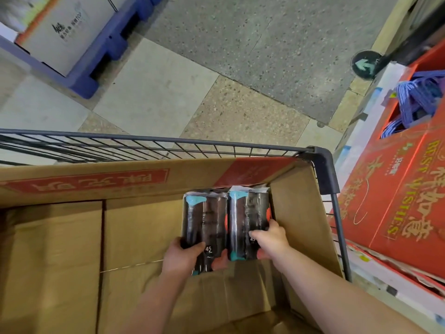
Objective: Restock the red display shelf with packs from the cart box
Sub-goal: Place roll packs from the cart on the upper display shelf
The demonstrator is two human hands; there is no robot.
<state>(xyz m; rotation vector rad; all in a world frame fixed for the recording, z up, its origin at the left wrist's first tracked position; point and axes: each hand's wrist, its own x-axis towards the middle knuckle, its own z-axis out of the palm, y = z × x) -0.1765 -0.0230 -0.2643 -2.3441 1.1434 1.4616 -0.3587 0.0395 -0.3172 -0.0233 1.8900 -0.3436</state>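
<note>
Speckled floor lies beyond our cart (322, 162). Inside its cardboard box (134, 227), our left hand (183, 255) and right hand (272, 237) each clamp a dark pack (204, 220); next, lift both toward the red display shelf (395, 189).

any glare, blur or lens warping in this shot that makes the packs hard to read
Head view: glare streaks run down the shiny wrap of both dark packs, leaving only "45" legible; the left hand and right hand look slightly soft; wide-angle distortion bows the cart rim and cardboard box; lighting is even, shadows mild.
</note>
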